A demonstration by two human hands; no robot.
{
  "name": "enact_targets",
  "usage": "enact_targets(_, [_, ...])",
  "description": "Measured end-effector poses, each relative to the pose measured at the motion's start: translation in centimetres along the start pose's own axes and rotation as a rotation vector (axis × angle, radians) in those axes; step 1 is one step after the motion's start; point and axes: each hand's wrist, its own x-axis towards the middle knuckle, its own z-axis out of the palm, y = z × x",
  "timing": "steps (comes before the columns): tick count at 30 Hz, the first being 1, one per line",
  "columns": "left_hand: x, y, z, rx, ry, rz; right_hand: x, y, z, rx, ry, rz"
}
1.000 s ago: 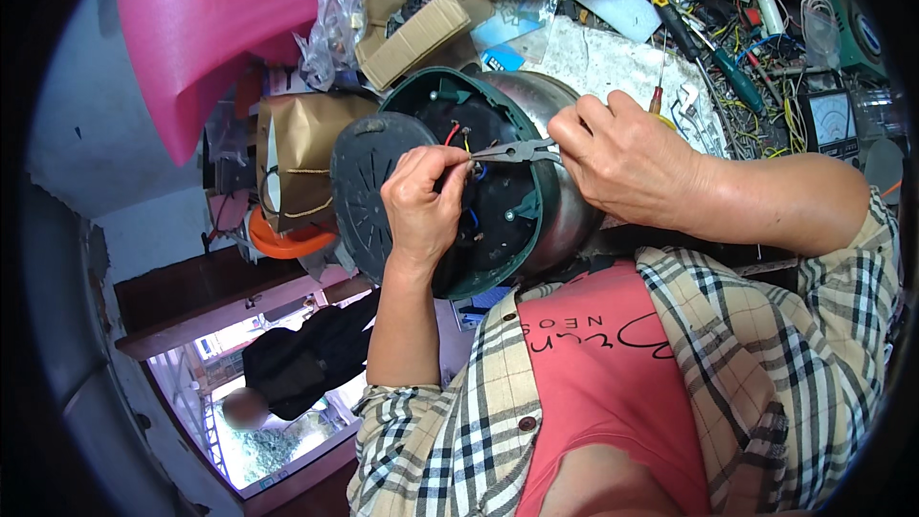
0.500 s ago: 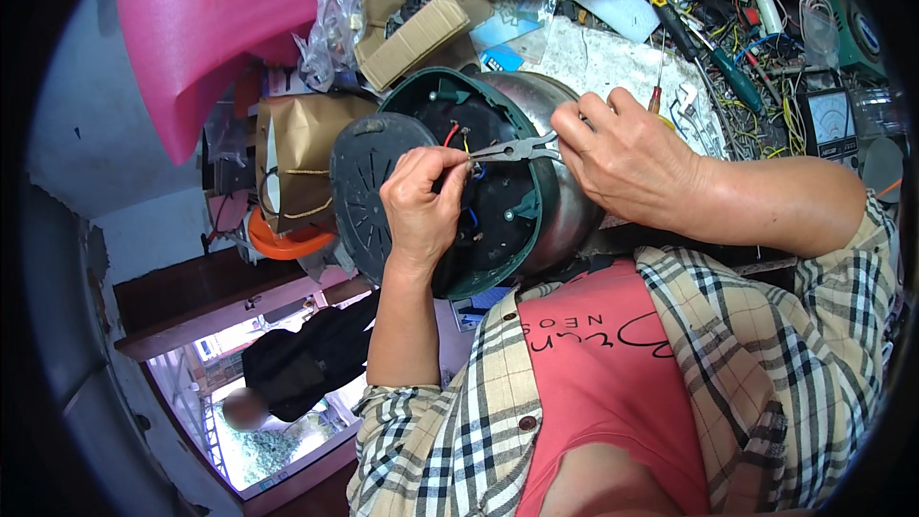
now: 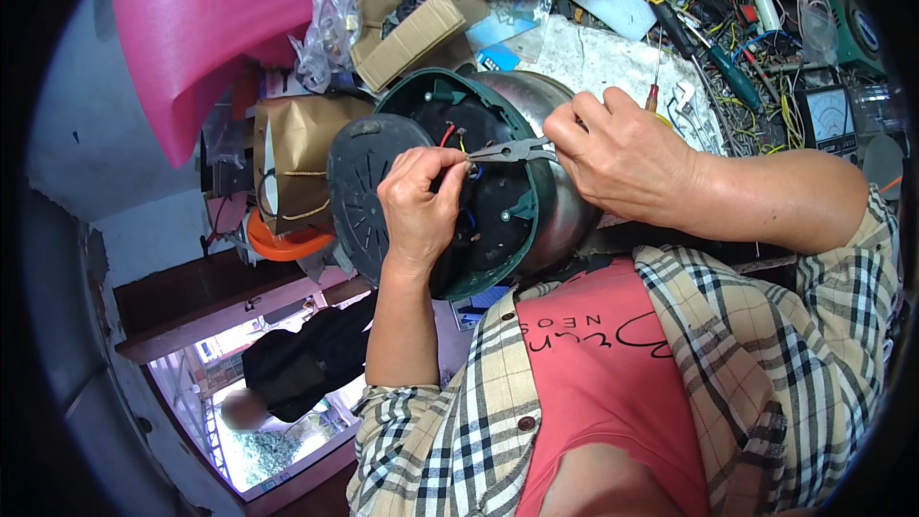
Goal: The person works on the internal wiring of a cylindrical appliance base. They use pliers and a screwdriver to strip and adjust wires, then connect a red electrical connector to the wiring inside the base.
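Note:
My right hand is closed round the handles of needle-nose pliers, whose tips point left. They meet the pinched thumb and forefinger of my left hand; what those fingers hold is too small to make out. Both hands are over the open underside of a round metal appliance lying on its side, with a dark green rim. Inside, a red wire, a short yellow wire and a blue wire show near the fingers. A black slotted cover hangs at the left, partly behind my left hand.
Behind the appliance are a cardboard box and a brown paper bag. At the right lie screwdrivers, tangled wires and an analog meter. An orange ring-shaped thing is at the left. A person in dark clothes stands beyond the doorway.
The hands and pliers keep nearly the same pose at the wires. The whole view has shifted very slightly; nothing is let go or picked up.

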Motion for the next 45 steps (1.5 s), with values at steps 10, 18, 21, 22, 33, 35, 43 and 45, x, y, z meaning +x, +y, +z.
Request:
enact_targets(10, [0.0, 0.0, -0.1, 0.015, -0.004, 0.022, 0.0, -0.1, -0.3, -0.023, -0.013, -0.020])
enact_targets(18, [0.0, -0.2, -0.1, 0.039, -0.021, 0.041, 0.0, 0.3, 0.3, -0.044, -0.004, -0.050])
enact_targets(21, [-0.3, -0.3, -0.2, -0.023, -0.014, 0.018, 0.3, 0.3, -0.4, -0.075, -0.067, 0.019])
enact_targets(22, [-0.3, -0.3, -0.2, -0.034, -0.013, 0.013, 0.2, 0.3, -0.7, -0.100, -0.086, 0.031])
enact_targets(33, [-0.4, -0.1, -0.3, -0.078, 0.005, -0.041, -0.4, 0.1, -2.1, -0.132, -0.137, 0.096])
enact_targets(35, [-0.4, -0.2, -0.4, -0.057, -0.007, -0.017, -0.6, 0.2, -2.1, -0.135, -0.144, 0.100])
enact_targets(43, [-0.3, 0.0, -0.1, -0.059, 0.009, -0.028, 0.0, -0.2, -1.9, -0.065, -0.134, 0.094])
enact_targets(45, [-0.3, -0.1, -0.1, -0.059, 0.010, -0.027, 0.3, -0.6, -1.5, -0.029, -0.109, 0.094])
